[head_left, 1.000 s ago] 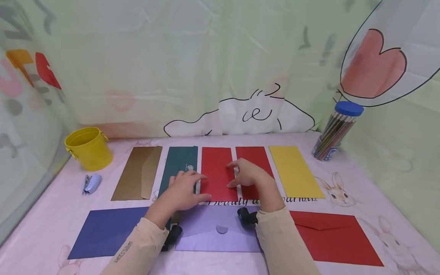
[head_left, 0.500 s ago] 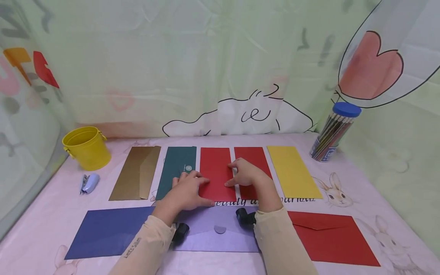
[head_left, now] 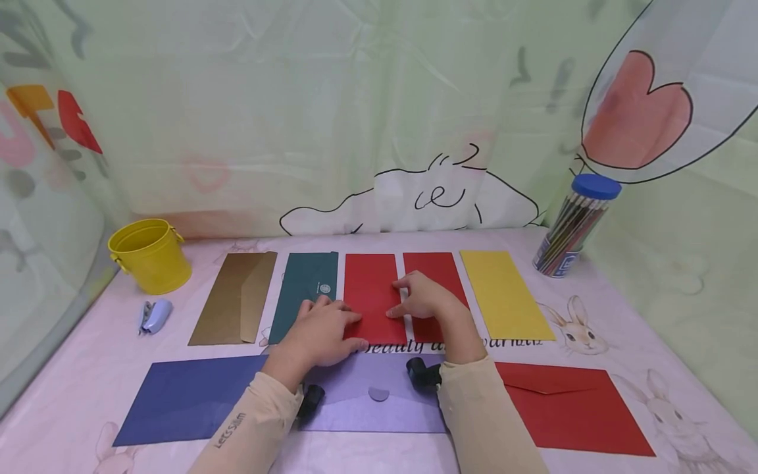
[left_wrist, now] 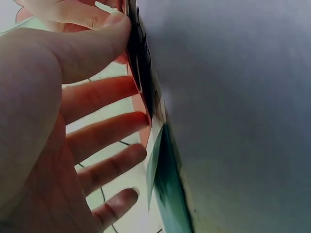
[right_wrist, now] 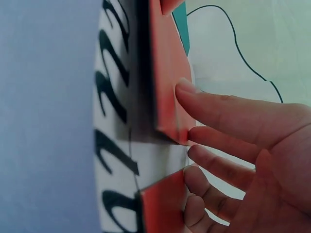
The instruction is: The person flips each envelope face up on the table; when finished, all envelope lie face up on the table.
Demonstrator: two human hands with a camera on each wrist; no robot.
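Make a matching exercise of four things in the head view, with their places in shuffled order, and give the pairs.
1. Right hand
2. Lavender envelope
3. Yellow envelope
4. Yellow bucket

A. Right end of the far row
B. Far left of the table
C. Touching the far row's left red envelope
D. Middle of the near row

Pairs: 1-C, 2-D, 3-A, 4-B

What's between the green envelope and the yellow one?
In the head view, one red envelope, then another red envelope beside it, with the left hand and right hand partly over that stretch.
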